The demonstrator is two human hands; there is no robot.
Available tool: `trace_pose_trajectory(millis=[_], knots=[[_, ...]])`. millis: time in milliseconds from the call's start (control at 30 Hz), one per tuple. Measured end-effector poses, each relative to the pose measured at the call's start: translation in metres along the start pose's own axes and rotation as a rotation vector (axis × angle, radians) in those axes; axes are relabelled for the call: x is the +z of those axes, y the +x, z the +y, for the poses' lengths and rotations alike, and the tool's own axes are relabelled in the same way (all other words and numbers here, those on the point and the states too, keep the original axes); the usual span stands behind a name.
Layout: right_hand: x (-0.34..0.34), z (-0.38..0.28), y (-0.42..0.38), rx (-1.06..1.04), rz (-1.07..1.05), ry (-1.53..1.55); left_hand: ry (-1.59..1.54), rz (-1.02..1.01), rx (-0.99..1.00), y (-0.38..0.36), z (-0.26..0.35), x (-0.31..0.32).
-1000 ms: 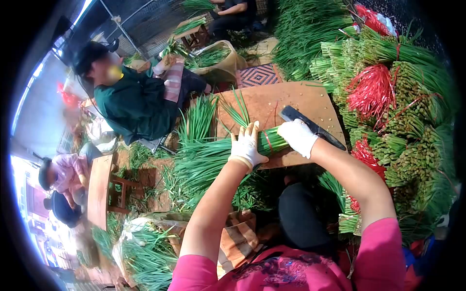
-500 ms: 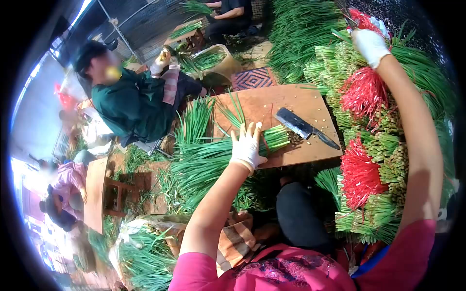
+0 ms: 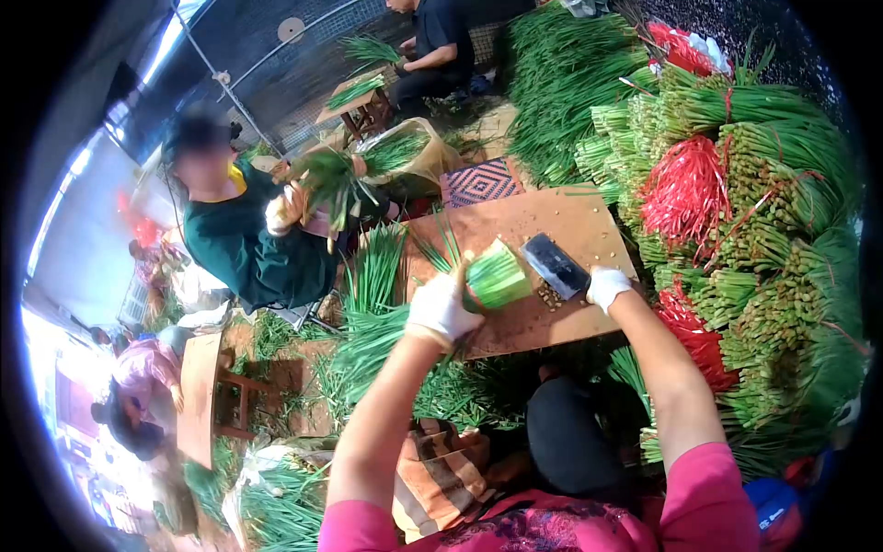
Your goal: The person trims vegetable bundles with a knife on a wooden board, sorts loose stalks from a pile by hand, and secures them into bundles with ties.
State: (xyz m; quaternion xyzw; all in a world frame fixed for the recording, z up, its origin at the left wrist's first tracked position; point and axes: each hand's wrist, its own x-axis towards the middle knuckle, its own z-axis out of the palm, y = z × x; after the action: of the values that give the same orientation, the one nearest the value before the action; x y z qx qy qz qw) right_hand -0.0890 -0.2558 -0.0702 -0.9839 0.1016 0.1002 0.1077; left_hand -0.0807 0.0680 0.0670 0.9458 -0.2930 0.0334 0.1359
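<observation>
My left hand [image 3: 443, 309], in a white glove, is wrapped round a bundle of garlic chives [image 3: 498, 276] near its pale stem end. The stem ends tilt up off the wooden board [image 3: 572, 213], and the long green leaves trail away to the left. My right hand [image 3: 607, 286], also gloved in white, is closed on the handle of a cleaver [image 3: 554, 263]. Its dark, wide blade lies over the board, just right of the stem ends. Small cut bits are scattered around the blade. The glove hides the cleaver's handle.
Tied chive bundles [image 3: 763, 299] are stacked at the right, with red plastic ties [image 3: 685, 191] on them. Loose chives [image 3: 375, 267] lie at the board's left end. A co-worker in a dark green top [image 3: 267, 241] sits beyond, holding chives. Another small table [image 3: 200, 396] stands at the left.
My right hand has come down from the stacked bundles to the cleaver and closed on it. My left hand, earlier spread flat on the chives, now grips the bundle and tilts its stem end up.
</observation>
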Motion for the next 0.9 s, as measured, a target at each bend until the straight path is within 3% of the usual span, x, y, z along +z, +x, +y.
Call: trace_pose_trajectory(millis=[33, 67, 133, 167, 200, 233, 300, 333, 400, 467, 500, 600, 667, 700, 767, 800, 833, 867, 900], knots=[[-0.011, -0.004, -0.008, -0.042, -0.028, 0.029, -0.114, 0.059, 0.003, -0.003, -0.004, -0.02], [-0.03, -0.012, -0.012, 0.015, -0.028, 0.168, -0.185, 0.261, 0.082, -0.007, -0.01, -0.035], [-0.054, -0.014, -0.012, -0.097, 0.16, 0.185, -0.327, 0.375, 0.026, -0.025, -0.012, -0.085], [-0.06, -0.01, -0.001, -0.037, 0.192, 0.284, -0.785, 0.393, -0.073, -0.038, -0.018, -0.098], [-0.062, -0.004, 0.006, 0.027, 0.227, 0.384, -0.995, 0.395, -0.161, -0.052, -0.008, -0.124], [-0.053, 0.004, 0.018, -0.008, 0.456, 0.229, -1.051, 0.474, -0.097, -0.067, -0.016, -0.137], [-0.051, 0.013, 0.037, 0.004, 0.438, 0.194, -1.164, 0.664, -0.166, -0.104, -0.019, -0.158], [-0.042, 0.018, 0.044, 0.0, 0.448, 0.159, -1.074, 0.721, -0.029, -0.122, -0.031, -0.156], [-0.024, 0.015, 0.043, -0.016, 0.37, 0.143, -1.275, 0.824, 0.098, -0.152, -0.037, -0.153], [0.012, -0.001, 0.037, -0.071, 0.45, 0.192, -1.471, 0.804, 0.109, -0.182, -0.061, -0.144], [0.029, -0.013, 0.026, -0.164, 0.417, 0.257, -1.47, 0.766, 0.138, -0.198, -0.079, -0.139], [0.052, -0.056, -0.041, -0.569, 0.287, 0.386, -1.659, 0.993, 0.009, -0.212, -0.09, -0.131], [-0.017, -0.086, -0.109, -0.628, -0.058, 0.158, -1.526, 1.042, 0.036, -0.21, -0.095, -0.129], [-0.019, -0.086, -0.113, -0.663, 0.049, 0.246, -1.437, 1.09, 0.012, -0.213, -0.106, -0.125], [-0.012, -0.063, -0.082, -0.402, 0.249, 0.231, -1.251, 1.251, -0.077, -0.227, -0.131, -0.106], [0.0, -0.038, -0.056, -0.452, 0.512, 0.095, -1.17, 1.353, -0.136, -0.233, -0.13, -0.096], [0.003, -0.012, -0.033, -0.355, 0.568, 0.241, -1.393, 1.329, -0.17, -0.239, -0.119, -0.092], [0.0, 0.003, -0.017, -0.02, 0.353, 0.349, -1.624, 1.293, -0.187, -0.247, -0.11, -0.088], [-0.006, 0.013, -0.012, 0.089, 0.321, 0.274, -1.773, 1.299, -0.183, -0.25, -0.103, -0.083]])
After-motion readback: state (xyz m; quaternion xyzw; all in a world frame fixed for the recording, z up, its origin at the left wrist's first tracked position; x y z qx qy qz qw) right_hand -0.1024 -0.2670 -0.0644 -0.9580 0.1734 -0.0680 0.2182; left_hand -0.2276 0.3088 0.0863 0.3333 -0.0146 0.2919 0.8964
